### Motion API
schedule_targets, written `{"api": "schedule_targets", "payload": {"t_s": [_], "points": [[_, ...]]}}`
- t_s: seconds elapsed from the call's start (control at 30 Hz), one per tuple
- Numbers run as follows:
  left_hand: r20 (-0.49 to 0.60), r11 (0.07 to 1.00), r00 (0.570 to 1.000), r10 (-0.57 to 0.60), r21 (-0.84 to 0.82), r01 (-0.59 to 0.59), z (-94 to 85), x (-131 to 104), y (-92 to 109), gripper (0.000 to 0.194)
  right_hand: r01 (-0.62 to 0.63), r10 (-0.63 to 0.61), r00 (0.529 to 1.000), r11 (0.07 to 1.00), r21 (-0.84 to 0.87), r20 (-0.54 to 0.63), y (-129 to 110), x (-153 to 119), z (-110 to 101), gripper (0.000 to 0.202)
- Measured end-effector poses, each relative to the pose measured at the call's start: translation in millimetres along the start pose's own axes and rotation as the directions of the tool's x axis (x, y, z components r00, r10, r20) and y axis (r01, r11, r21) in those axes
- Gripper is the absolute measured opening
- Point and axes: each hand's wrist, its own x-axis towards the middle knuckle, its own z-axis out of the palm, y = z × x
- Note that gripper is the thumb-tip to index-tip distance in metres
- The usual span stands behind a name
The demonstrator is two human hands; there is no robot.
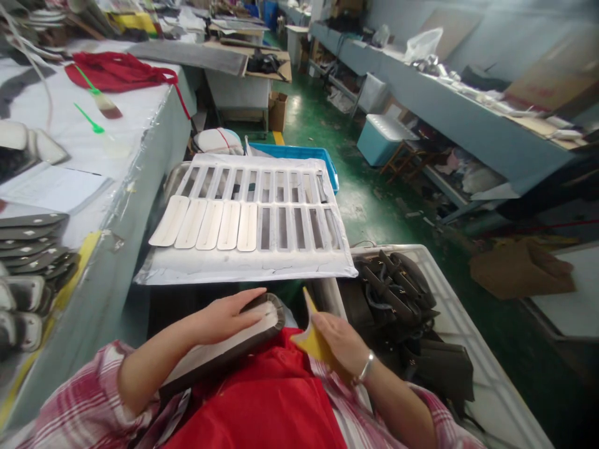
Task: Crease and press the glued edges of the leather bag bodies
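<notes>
My left hand (229,319) presses down on a long bag part with a white face and dark edge (210,357), its rounded end towards the middle of my lap. The thumb and fingers rest around its upper side. My right hand (339,343) grips a thin, bent yellow piece (312,344), held apart from the bag part. Past both hands lies a white slotted frame (262,262). Several pale rounded strips (213,224) are set side by side on its left half.
To the right, a white crate (468,305) holds dark leather pieces (402,293). On the left table (140,125) lie stacked dark parts (37,243), green-handled brushes (96,93) and a red cloth (116,70). A blue bin (333,168) stands behind the frame.
</notes>
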Motion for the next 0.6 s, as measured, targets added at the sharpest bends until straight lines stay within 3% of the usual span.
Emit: {"api": "schedule_targets", "payload": {"t_s": [0.03, 0.1, 0.23, 0.33, 0.47, 0.6], "points": [[-0.053, 0.998, 0.998, 0.031, 0.047, -0.029, 4.9, -5, 2, 0.061, -0.041, 0.041, 0.999, 0.973, 0.228, 0.005, -1, 0, -7, 0.039], [-0.135, 0.984, 0.984, 0.114, 0.149, -0.093, 16.4, -12, 4, 0.06, -0.069, 0.073, 0.997, 0.833, 0.549, 0.016, -7, 2, -16, 0.031], [-0.189, 0.928, 0.964, 0.19, 0.356, -0.113, 38.5, -15, 7, 0.069, 0.095, -0.005, 0.994, 0.548, 0.831, -0.11, -25, 19, -8, 0.032], [-0.213, 0.894, 0.965, 0.151, 0.447, -0.041, 49.8, -16, 9, 0.073, 0.232, -0.072, 0.972, 0.433, 0.871, -0.223, -34, 36, 13, 0.039], [-0.311, 0.911, 0.948, 0.066, 0.407, 0.07, 54.6, -12, 12, 0.068, 0.379, -0.154, 0.925, 0.424, 0.823, -0.346, -39, 52, 37, 0.047], [-0.339, 0.943, 0.94, -0.037, 0.3, 0.145, 48.7, 1, 10, 0.068, 0.466, -0.13, 0.878, 0.458, 0.757, -0.461, -44, 62, 49, 0.05]]}}
